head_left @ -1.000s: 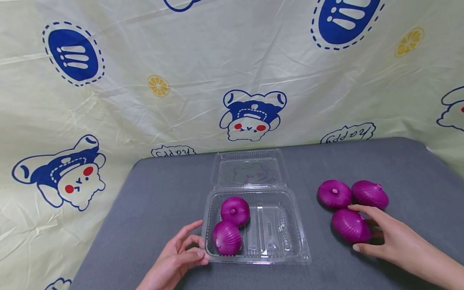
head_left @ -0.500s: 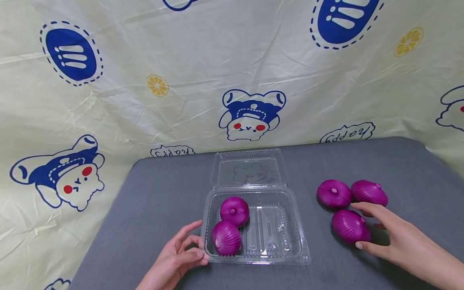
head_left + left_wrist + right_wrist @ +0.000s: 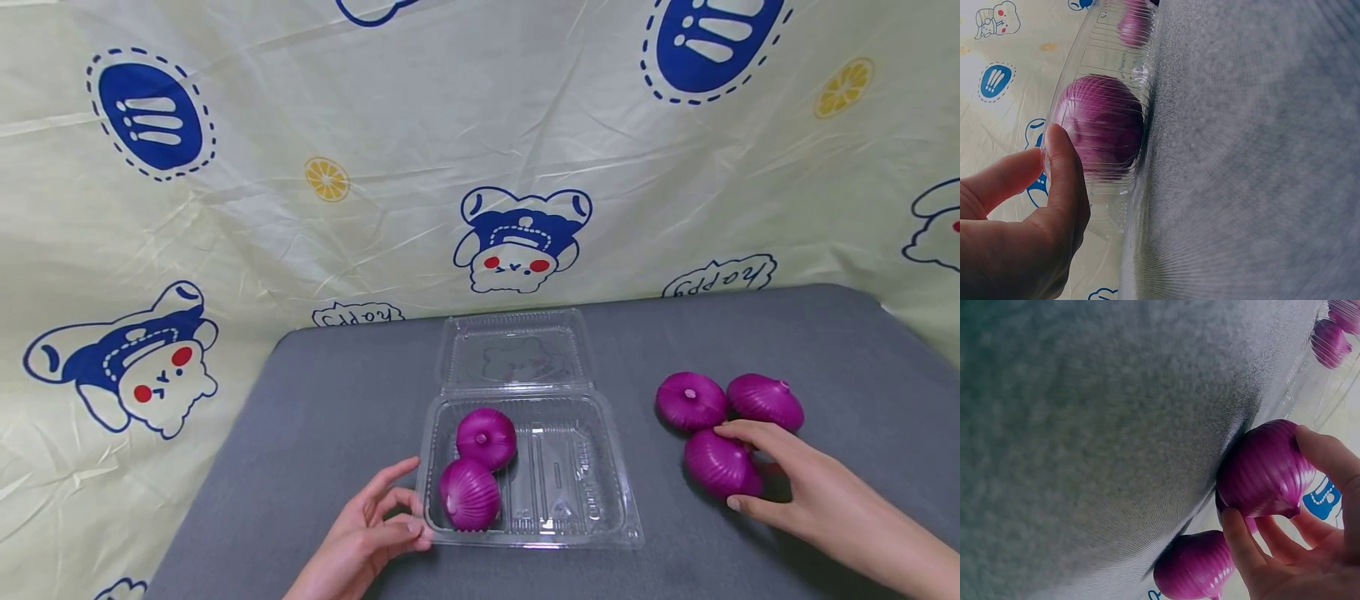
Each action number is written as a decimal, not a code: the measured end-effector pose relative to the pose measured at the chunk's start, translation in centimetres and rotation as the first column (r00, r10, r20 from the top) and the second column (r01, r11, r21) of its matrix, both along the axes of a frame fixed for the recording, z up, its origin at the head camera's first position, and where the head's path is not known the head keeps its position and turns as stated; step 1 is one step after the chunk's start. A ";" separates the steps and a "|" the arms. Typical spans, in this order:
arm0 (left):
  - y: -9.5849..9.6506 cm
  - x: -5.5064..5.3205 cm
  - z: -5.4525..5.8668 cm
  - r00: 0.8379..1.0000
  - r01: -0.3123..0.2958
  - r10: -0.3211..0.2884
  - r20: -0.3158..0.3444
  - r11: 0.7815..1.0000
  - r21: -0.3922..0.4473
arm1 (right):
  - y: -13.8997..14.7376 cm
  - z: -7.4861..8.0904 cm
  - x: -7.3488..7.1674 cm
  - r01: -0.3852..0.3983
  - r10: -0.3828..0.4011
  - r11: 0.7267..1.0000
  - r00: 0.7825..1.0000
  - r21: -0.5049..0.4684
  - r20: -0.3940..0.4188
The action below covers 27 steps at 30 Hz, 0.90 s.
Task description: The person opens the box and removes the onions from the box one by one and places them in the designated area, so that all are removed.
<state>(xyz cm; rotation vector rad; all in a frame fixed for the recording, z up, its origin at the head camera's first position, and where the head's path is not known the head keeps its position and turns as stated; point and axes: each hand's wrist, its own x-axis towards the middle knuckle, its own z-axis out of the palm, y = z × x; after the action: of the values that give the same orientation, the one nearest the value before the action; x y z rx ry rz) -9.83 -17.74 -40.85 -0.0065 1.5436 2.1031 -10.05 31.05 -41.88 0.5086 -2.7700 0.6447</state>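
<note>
In the head view, my right hand (image 3: 813, 492) grips a purple onion (image 3: 712, 463) on the right of the table, thumb at its near side and fingers over the far side. The right wrist view shows this onion (image 3: 1266, 469) between thumb and fingertips, its pointed end towards the palm. My left hand (image 3: 363, 533) pinches the near left corner of a clear plastic clamshell box (image 3: 555, 537). In the left wrist view, the thumb and fingers meet at the box's rim, beside an onion (image 3: 1104, 122) inside. Two onions (image 3: 486, 438) lie in the box's left half.
Two more onions (image 3: 691, 402) sit just behind the gripped one, side by side. The box's lid (image 3: 517, 348) lies folded back, flat on the grey tabletop (image 3: 345, 392). A printed cloth (image 3: 420, 125) hangs behind the table's far edge.
My right hand loosened slightly and drew back half a second ago, then came in again around the onion, which has shifted a little leftward and away. The left hand and box stay put.
</note>
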 end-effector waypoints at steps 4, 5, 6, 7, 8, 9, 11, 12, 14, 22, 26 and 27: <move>0.0 0.0 0.0 1.000 -0.002 0.002 0.008 1.000 0.001 | -0.1 0.0 -0.1 -0.012 0.012 1.000 1.000 0.002 -0.024; 0.0 0.0 0.0 1.000 -0.003 0.003 0.009 1.000 0.001 | -0.2 0.1 -0.1 -0.016 0.016 1.000 0.999 0.002 -0.029; -0.1 0.0 0.0 1.000 -0.003 0.003 0.009 1.000 0.002 | -0.3 0.3 -0.1 -0.028 0.028 1.000 0.999 -0.003 -0.035; -0.1 0.0 0.0 1.000 -0.004 0.004 0.009 1.000 0.002 | -0.4 0.4 -0.1 -0.027 0.028 1.000 0.999 0.003 -0.039; -0.1 0.0 0.0 1.000 -0.004 0.004 0.008 1.000 0.002 | -0.7 0.6 -0.2 -0.030 0.030 1.000 0.999 0.010 -0.046; -0.1 0.0 0.0 1.000 -0.005 0.005 0.009 1.000 0.003 | -0.9 0.8 -0.2 -0.038 0.039 0.999 0.998 0.007 -0.058; 0.0 0.0 0.0 1.000 -0.006 0.006 0.009 1.000 0.007 | -1.4 1.2 -0.3 -0.063 0.062 0.998 0.995 -0.009 -0.083; 0.0 0.0 0.0 1.000 -0.006 0.006 0.009 1.000 0.008 | -1.7 1.5 -0.3 -0.077 0.075 0.997 0.992 -0.014 -0.097; 0.0 0.0 0.0 1.000 -0.007 0.007 0.010 1.000 0.009 | -2.5 1.9 -0.4 -0.109 0.105 0.994 0.988 -0.030 -0.115; 0.0 0.0 0.0 0.999 -0.023 0.023 0.030 1.000 0.008 | -6.4 4.0 -0.3 -0.170 0.170 0.985 0.985 -0.026 0.008; 0.0 0.0 0.0 0.999 -0.028 0.028 0.033 1.000 0.005 | -8.3 4.7 -0.2 -0.187 0.186 0.982 0.975 -0.009 0.122; -0.1 0.0 0.0 0.999 -0.030 0.029 0.032 1.000 0.004 | -8.7 4.7 -0.2 -0.207 0.207 0.978 0.969 -0.017 0.132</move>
<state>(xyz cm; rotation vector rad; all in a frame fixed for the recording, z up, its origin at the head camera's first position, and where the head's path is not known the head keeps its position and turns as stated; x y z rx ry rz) -9.84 -17.80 -40.83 -0.0611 1.5285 2.1195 -10.26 22.36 -37.17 0.7902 -2.8632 0.7537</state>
